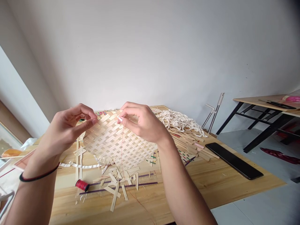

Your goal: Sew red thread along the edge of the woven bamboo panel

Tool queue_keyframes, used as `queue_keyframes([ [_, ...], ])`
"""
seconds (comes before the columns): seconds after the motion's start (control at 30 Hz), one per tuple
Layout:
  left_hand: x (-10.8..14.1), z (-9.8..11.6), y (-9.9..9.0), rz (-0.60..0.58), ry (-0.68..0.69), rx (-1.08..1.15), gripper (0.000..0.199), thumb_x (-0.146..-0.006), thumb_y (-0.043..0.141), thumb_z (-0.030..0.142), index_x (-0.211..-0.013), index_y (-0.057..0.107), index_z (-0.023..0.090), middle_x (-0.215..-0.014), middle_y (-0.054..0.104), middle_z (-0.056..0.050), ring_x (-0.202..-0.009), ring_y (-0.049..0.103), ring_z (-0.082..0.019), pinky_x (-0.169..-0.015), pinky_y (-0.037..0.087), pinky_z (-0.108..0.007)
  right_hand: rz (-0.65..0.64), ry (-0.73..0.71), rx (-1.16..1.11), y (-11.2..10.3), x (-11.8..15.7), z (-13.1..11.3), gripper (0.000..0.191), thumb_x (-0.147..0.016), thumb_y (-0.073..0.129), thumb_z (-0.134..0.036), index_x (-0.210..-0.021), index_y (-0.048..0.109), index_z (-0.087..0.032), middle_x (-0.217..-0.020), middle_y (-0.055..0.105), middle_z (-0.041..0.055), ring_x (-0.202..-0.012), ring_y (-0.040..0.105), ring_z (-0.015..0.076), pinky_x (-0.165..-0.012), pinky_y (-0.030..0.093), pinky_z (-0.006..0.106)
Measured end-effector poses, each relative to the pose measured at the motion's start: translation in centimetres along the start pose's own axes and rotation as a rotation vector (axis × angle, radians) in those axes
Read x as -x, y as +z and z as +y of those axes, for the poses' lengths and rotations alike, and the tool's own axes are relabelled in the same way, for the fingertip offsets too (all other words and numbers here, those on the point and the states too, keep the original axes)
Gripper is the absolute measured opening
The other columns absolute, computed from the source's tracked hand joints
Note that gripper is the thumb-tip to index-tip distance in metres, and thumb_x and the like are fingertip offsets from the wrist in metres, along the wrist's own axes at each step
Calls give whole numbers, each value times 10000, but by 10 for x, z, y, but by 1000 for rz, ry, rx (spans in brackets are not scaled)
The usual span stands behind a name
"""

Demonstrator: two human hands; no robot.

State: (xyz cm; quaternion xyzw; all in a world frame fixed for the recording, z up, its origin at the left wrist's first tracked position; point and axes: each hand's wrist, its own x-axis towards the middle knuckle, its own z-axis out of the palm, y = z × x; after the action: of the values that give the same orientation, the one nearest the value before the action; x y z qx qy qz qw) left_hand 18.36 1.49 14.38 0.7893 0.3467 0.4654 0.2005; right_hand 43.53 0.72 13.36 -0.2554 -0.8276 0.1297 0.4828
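Observation:
A pale panel woven from flat bamboo strips [117, 140] is held up above the table, tilted to face me. At its upper left edge my left hand [72, 125] is closed in a pinch, thumb against the fingertips. My right hand [140, 120] pinches the panel's top edge a little further right. From beneath the right fingertips a thin red thread [122, 140] hangs down across the weave and trails onto the table. Whether a needle is between the fingers cannot be made out. A spool of red thread [82, 185] lies on its side at the lower left.
Cut bamboo strip pieces [114, 190] are scattered on the wooden table [199, 187] below the panel. White cord [178, 120] is heaped at the back, beside loose strips [185, 140]. A black phone-like slab [234, 161] lies right. Another table [257, 100] stands beyond.

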Motion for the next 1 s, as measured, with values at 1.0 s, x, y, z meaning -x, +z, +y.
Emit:
queue_keyframes([
  [1.0, 5, -4, -7, 39, -45, 54, 107, -902, 774, 361, -919, 841, 279, -968, 769, -41, -943, 703, -197, -840, 577, -280, 49, 12, -1, 0, 1, 9, 170, -963, 618, -176, -811, 696, -171, -920, 656, 36, -831, 605, 149, -775, 479, 296],
])
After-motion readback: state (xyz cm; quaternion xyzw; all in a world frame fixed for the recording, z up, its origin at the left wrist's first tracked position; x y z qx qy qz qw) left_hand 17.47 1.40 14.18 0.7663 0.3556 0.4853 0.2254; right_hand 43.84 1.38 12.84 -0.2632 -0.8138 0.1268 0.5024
